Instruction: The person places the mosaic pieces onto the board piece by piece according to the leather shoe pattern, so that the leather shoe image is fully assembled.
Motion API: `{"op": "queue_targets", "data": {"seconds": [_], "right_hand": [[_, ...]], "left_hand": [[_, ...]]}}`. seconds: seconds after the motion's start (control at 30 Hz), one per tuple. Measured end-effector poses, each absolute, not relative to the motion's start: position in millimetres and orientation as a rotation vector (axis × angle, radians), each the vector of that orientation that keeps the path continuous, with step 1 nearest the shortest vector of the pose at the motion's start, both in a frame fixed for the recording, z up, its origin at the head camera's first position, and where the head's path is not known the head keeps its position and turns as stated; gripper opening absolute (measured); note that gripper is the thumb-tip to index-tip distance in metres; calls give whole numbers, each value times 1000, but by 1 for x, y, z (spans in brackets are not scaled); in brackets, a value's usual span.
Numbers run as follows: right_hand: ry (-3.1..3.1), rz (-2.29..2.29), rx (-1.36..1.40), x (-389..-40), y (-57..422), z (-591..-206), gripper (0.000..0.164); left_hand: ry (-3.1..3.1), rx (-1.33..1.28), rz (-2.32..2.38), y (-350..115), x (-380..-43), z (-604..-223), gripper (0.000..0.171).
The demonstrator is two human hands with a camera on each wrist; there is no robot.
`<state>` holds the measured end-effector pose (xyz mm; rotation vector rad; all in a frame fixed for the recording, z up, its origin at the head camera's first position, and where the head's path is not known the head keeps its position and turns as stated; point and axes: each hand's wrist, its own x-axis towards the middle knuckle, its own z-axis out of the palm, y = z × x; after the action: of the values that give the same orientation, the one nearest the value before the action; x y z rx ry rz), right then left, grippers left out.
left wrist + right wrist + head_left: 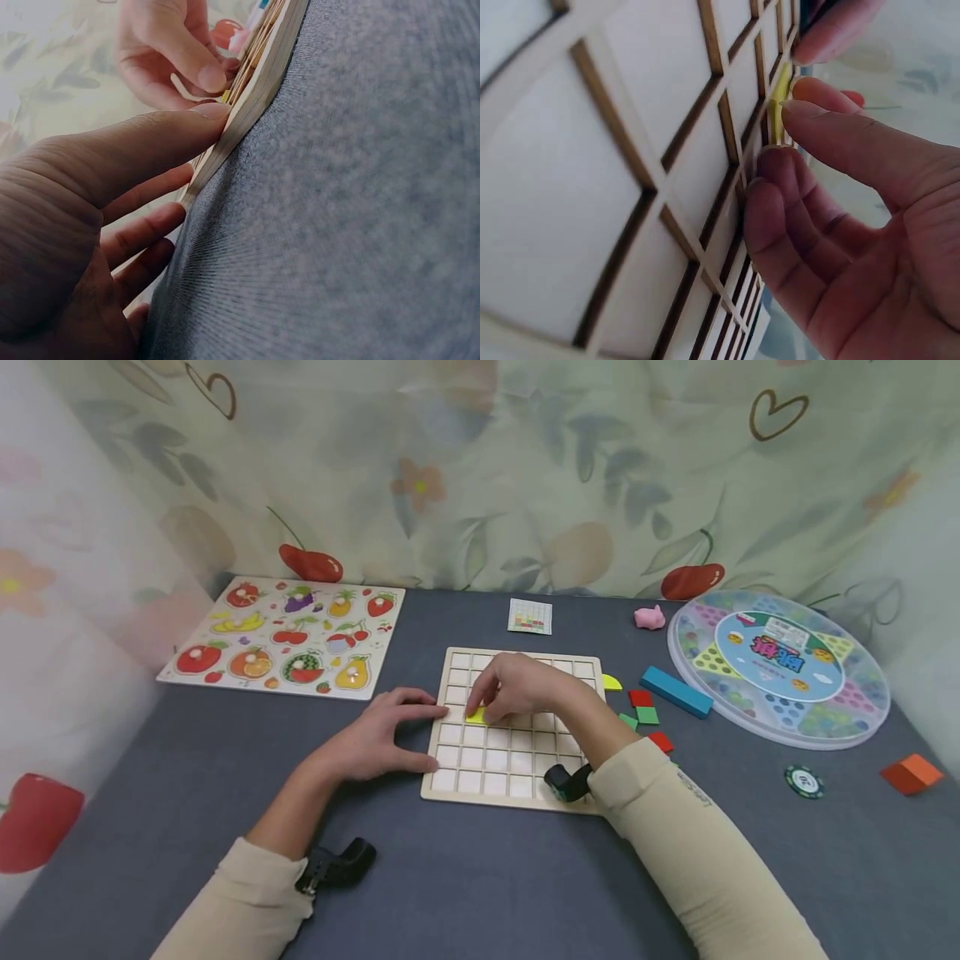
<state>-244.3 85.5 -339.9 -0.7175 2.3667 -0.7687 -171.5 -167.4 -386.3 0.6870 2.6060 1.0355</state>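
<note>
A wooden grid board [497,785] with white squares lies flat on the table. My right hand [517,685] reaches over it, thumb and index finger pinching a small yellow piece [474,717] at a cell left of the middle. In the right wrist view the yellow piece [778,109] sits in or against the grid, its shape partly hidden by the fingertips. At the board's left edge, my left hand [386,735] rests with thumb and fingers stretched out, touching the rim. The left wrist view shows the thumb [165,139] against the wooden edge.
Right of the board lie another yellow piece [612,682], red squares [641,697], green pieces [647,716] and a blue block [677,692]. A round game board [780,727], pink pig [649,617], chip [804,782] and orange block [911,774] stand farther right. Behind are a pattern card [530,617] and fruit puzzle [281,639].
</note>
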Motion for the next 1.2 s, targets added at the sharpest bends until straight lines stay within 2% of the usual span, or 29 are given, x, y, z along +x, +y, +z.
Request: {"op": "queue_targets", "data": {"seconds": [0.5,0.7,0.93,1.2], "right_hand": [[2475,-888,-593,-241,173,-327,20],[2584,-874,-427,-242,207,-326,20],[2712,-732,-334,-248,223,-333,23],[2722,-648,-222,-251,231,-344,35]], "left_hand": [[2628,680,1009,-168,-171,-383,69],[2621,681,1013,-165,-170,-385,69],[2618,672,1019,-168,-170,-386,69],[2616,682,1034,-165,-169,-386,69]]}}
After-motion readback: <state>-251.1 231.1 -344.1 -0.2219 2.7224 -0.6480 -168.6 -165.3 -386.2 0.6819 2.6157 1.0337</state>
